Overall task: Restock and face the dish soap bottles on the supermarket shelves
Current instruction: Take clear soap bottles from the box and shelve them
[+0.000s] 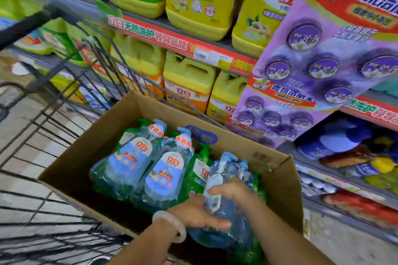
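Our left hand (197, 211) and right hand (233, 192) both curl around a wrapped blue dish soap pack (224, 206), gripping it inside the cardboard box (277, 180). More blue bottles (146, 161) lie in the box beyond it; the wire cart (53, 114) holds the box.

A supermarket aisle. Shelves (163, 21) run from far left to near right, stocked with yellow jugs (200, 0) of detergent in rows. Red price strips (172, 38) with a price tag (200, 55) edge the shelves. A wire cart (71, 84) stands near, carrying a carton (280, 180) of shrink-wrapped soap bottles (148, 161).
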`<state>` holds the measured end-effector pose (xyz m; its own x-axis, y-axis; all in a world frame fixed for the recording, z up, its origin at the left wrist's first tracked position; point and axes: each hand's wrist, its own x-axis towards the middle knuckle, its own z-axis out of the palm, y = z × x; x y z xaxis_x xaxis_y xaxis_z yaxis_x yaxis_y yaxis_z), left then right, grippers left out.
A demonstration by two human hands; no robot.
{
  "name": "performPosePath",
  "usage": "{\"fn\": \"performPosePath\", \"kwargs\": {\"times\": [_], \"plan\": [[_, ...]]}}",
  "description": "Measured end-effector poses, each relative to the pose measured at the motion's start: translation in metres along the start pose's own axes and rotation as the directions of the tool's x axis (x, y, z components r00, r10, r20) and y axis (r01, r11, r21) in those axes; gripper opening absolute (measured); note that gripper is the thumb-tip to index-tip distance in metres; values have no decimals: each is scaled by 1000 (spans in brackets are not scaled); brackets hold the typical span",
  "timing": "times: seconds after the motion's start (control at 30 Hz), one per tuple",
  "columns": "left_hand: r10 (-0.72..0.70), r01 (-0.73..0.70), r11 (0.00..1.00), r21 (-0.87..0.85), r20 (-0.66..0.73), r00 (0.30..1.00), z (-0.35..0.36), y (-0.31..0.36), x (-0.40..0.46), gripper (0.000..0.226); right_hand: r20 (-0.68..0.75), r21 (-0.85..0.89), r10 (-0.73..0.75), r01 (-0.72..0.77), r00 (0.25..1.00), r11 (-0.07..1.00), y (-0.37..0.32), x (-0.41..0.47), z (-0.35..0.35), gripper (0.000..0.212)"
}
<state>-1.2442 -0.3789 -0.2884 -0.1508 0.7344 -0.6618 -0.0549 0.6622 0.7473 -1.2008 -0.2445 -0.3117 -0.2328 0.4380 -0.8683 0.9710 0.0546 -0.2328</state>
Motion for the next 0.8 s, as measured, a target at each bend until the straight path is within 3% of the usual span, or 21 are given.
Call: {"fn": "performPosePath", "kwargs": {"times": [0.2, 0.3, 0.4, 0.5, 0.6, 0.67, 0.73, 0.8], "plan": [[-78, 78, 994, 71, -5, 997, -5, -9, 3, 36, -48, 243, -86, 95, 995, 965, 23, 3, 7, 83], [-125, 126, 984, -125, 18, 992, -6, -14, -1, 24, -40, 384, -201, 201, 979, 901, 37, -8, 5, 74], [-111, 128, 912, -389, 65, 992, 4, -4, -10, 42, -16, 485, -300, 270, 954, 832, 55, -32, -8, 94], [12, 40, 894, -447, 114, 993, 22, 26, -19, 58, -48, 580, -410, 359, 911, 731, 78, -66, -31, 73], [186, -157, 929, -336, 54, 981, 54, 79, -33, 53, -209, 634, -453, 473, 867, 612, 114, -102, -62, 83], [290, -276, 931, -241, 24, 957, 86, 118, -45, 49, -304, 646, -474, 544, 827, 535, 143, -127, -89, 78], [370, -365, 917, -160, 5, 929, 122, 154, -52, 52, -393, 626, -491, 617, 778, 477, 177, -151, -119, 70], [431, -428, 899, -91, 15, 902, 161, 184, -54, 55, -474, 590, -498, 682, 726, 432, 215, -178, -148, 80]]}}
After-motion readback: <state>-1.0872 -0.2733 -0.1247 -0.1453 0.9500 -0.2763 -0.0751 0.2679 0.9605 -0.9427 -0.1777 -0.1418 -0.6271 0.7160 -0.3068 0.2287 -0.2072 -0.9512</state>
